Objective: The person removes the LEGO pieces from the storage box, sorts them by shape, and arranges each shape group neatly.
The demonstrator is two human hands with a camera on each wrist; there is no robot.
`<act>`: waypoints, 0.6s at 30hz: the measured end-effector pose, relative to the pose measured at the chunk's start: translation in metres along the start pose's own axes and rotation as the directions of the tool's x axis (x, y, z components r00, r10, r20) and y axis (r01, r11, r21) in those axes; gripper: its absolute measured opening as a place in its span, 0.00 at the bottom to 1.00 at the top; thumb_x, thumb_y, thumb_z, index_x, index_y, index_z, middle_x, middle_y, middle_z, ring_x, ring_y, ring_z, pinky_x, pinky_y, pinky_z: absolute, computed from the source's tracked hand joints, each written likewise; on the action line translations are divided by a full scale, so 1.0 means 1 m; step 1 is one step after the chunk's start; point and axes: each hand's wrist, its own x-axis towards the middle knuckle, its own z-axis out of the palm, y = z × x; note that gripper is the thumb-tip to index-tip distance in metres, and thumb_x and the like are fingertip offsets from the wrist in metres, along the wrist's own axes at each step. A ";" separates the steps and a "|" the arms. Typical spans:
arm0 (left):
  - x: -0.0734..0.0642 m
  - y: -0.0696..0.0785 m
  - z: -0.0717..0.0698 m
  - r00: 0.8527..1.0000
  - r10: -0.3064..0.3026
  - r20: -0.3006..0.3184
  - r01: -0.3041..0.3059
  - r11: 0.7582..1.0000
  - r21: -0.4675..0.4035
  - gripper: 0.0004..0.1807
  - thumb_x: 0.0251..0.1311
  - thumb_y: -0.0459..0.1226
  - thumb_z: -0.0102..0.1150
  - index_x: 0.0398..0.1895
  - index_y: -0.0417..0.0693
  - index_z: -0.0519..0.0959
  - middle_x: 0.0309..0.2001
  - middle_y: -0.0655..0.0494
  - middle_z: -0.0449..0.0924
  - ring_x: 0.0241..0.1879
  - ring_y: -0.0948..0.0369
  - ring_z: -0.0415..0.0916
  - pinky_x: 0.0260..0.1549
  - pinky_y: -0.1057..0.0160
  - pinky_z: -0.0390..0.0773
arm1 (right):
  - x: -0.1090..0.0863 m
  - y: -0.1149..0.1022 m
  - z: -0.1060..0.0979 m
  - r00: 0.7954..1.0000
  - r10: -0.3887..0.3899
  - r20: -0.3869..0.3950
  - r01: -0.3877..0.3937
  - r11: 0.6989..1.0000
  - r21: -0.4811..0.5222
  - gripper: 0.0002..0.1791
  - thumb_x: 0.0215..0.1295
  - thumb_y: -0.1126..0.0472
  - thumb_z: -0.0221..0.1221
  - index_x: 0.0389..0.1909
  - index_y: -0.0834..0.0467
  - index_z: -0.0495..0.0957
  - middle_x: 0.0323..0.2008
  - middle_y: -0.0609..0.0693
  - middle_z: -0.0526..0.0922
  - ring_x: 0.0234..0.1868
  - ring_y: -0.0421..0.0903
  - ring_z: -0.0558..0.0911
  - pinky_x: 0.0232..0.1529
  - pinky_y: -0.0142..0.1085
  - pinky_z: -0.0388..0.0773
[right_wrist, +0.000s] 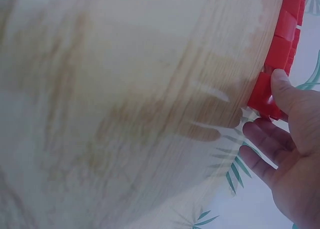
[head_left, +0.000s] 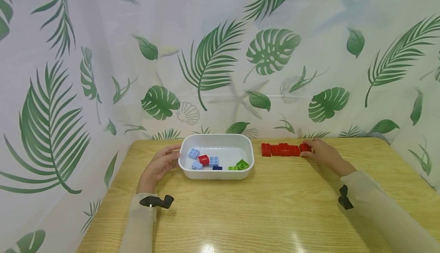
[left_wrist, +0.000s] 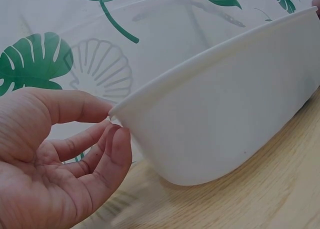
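Note:
A white plastic box stands on the table with light blue, red, dark blue and green toy bricks inside. At its left end my left hand grips the rim with thumb and fingertips. To the right of the box, a row of red toy bricks runs along the back of the table. My right hand pinches a red toy brick at the row's right end; the thumb covers part of it. In the head view a narrow gap separates this brick from its neighbour.
The wooden table ends just behind the box and the row, against a white curtain with green leaf prints. Inside the box, a red brick lies among light blue ones, and green bricks lie at the right.

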 end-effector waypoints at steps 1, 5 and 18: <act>0.000 0.000 0.000 1.000 -0.002 -0.002 0.002 1.000 0.006 0.28 0.72 0.30 0.55 0.73 0.34 0.64 0.52 0.54 0.83 0.46 0.63 0.83 0.45 0.64 0.84 | 0.000 0.000 0.000 1.000 -0.002 0.001 0.002 1.000 0.000 0.30 0.67 0.56 0.66 0.60 0.75 0.74 0.50 0.73 0.79 0.49 0.66 0.79 0.49 0.59 0.80; 0.000 0.000 0.001 1.000 -0.012 -0.016 0.012 1.000 0.021 0.27 0.72 0.30 0.55 0.73 0.35 0.65 0.54 0.52 0.82 0.46 0.63 0.82 0.46 0.64 0.84 | -0.002 -0.003 -0.001 1.000 -0.009 0.005 0.009 1.000 0.006 0.30 0.68 0.56 0.65 0.61 0.76 0.74 0.51 0.74 0.79 0.50 0.67 0.79 0.50 0.60 0.80; 0.001 0.000 0.001 0.999 -0.022 -0.024 0.022 1.000 0.008 0.27 0.72 0.30 0.55 0.72 0.36 0.66 0.54 0.52 0.83 0.46 0.63 0.83 0.45 0.64 0.84 | -0.003 0.000 -0.002 1.000 -0.006 -0.004 0.006 1.000 0.014 0.31 0.67 0.56 0.66 0.62 0.74 0.74 0.54 0.75 0.79 0.54 0.71 0.79 0.53 0.62 0.78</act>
